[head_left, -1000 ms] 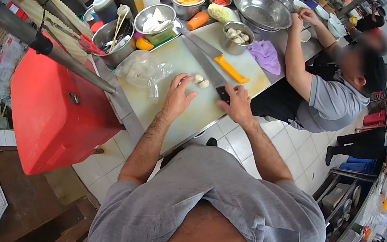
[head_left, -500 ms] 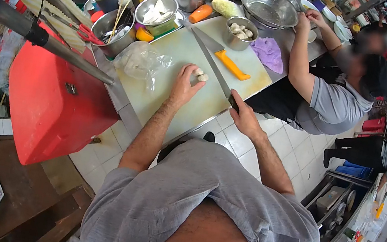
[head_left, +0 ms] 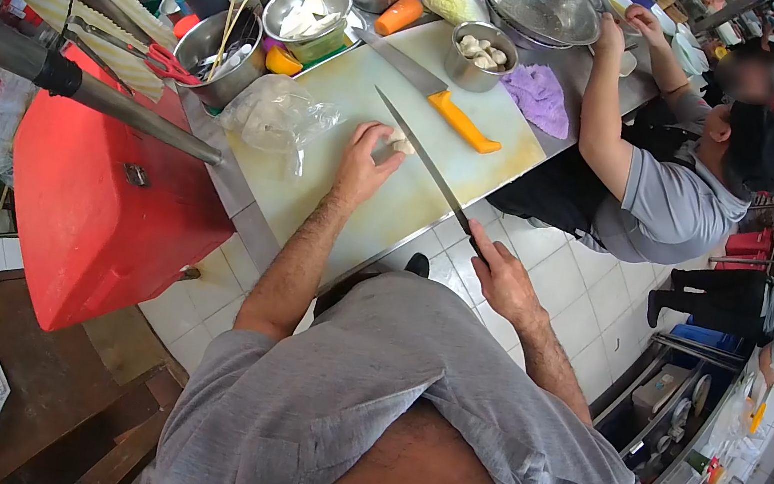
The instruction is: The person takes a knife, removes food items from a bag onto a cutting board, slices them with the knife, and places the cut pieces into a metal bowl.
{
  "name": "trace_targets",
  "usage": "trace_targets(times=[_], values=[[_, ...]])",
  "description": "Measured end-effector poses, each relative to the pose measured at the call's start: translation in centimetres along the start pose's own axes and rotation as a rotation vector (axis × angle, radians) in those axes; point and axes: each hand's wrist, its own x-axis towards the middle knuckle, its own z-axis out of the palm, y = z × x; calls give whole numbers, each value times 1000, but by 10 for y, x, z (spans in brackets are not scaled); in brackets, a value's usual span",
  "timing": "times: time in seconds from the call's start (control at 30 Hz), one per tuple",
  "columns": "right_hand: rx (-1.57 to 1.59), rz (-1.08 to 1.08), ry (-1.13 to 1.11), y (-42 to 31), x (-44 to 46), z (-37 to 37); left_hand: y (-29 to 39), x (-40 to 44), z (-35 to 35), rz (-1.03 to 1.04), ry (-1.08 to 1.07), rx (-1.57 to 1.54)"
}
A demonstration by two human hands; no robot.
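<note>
My left hand is closed on a whitish mushroom, pressing it to the pale cutting board. My right hand grips a long knife by its black handle. Its blade slants across the board, right beside the mushroom and my left fingertips; I cannot tell whether it touches them. Farther back on the board lies a second knife with a yellow handle. A metal bowl of mushrooms stands near the board's back right corner. A crumpled clear plastic bag lies left of my left hand.
Behind the board are a carrot, a cabbage piece and a bowl of white pieces. A purple cloth lies at right, near a co-worker. A red cooler box stands at left.
My right hand has drawn the knife back toward me and slightly right, so its tip sits nearer my left hand. My left hand stays at the mushroom.
</note>
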Motion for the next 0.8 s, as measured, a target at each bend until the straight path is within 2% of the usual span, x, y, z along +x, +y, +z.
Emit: trace_targets(times=[0.17, 0.8], values=[[1, 63, -59, -3, -8, -5, 2, 0, 0, -31, -5, -19], [46, 50, -65, 6, 7, 10, -5, 4, 2, -31, 8, -28]])
